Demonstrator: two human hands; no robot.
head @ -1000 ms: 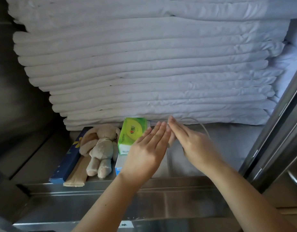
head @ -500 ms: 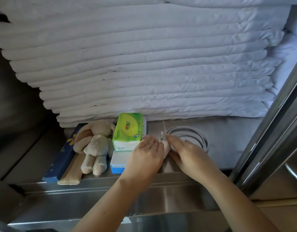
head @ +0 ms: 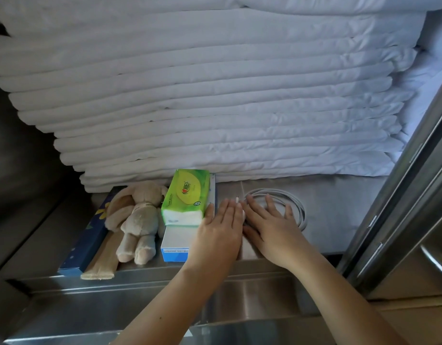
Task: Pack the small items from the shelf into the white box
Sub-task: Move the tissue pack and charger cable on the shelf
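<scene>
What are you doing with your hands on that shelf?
A person is reaching onto a metal shelf under a stack of white bedding. The right hand lies flat on a coiled white cable, and the left hand rests flat beside the green tissue pack. The plush bunny lies untouched.

Green-and-yellow tissue pack, beige plush rabbit, white coiled cable, dark-blue box with yellow flowers.
</scene>
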